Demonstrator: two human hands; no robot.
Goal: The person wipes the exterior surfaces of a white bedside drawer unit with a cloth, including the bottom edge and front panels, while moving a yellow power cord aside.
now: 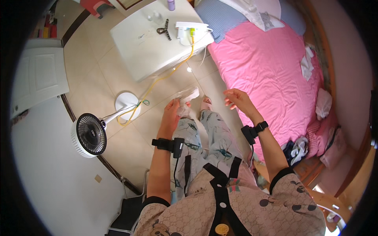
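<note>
My left hand [171, 114] is closed around a thin, pale, sock-shaped cloth [189, 94]. Part of the cloth bunches under the fingers, and its free end sticks out to the right above the floor. My right hand [238, 100] is raised beside the edge of the bed, apart from the cloth. Its fingers are loosely bent and spread, and nothing shows between them. Both wrists wear black straps with small black boxes. Below the hands are my legs in pale patterned trousers and one pink slipper [206, 104].
A pink-covered bed [256, 59] runs along the right. A white table [145, 51] ahead carries a power strip [191, 26] and a black hair claw [165, 30]. A yellow cable [157, 83] crosses the floor to a white standing fan [89, 135] at left.
</note>
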